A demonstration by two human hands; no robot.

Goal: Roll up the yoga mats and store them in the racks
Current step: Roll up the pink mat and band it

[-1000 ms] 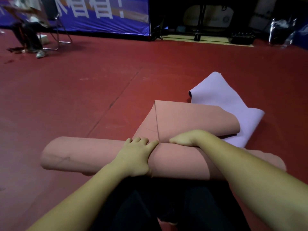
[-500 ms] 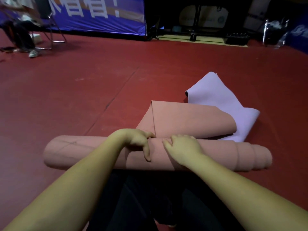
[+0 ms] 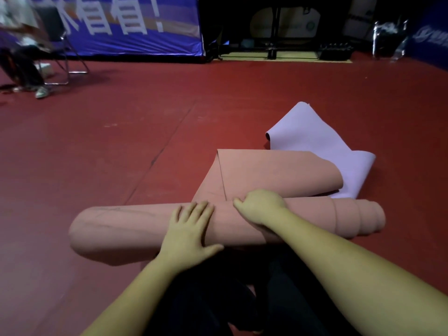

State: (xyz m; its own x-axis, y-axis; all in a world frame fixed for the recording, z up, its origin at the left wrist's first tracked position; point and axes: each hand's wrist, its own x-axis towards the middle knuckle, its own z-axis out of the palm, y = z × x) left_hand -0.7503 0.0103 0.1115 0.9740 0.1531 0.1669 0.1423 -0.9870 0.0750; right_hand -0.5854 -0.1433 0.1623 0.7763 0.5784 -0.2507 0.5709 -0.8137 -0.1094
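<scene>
A pink yoga mat [image 3: 126, 229] lies mostly rolled across the lower middle of the frame on the red floor [image 3: 97, 154], its right end telescoped into stepped layers; the unrolled tail runs up toward the centre right and folds back on itself. The left hand [image 3: 189, 231] lies flat on top of the roll, fingers straight and slightly spread, thumb out toward the near side. The right hand [image 3: 260, 207] sits on the far edge of the roll where the tail leaves it, fingers curled over that edge; the fingertips are hidden behind the roll, so how firmly they grip cannot be told. The right forearm covers part of the roll's near side. A lilac mat [image 3: 315, 141] lies loosely folded at centre right, its near part hidden under the pink tail. Dark trousers fill the bottom centre, cut off by the frame edge. At upper left a seated person [image 3: 21, 59] on a folding chair [image 3: 70, 59] is blurred and cropped. A blue banner [image 3: 135, 27] with large white characters is cut off at the top; the dim recess at upper right holds dark shapes too murky to make out.
</scene>
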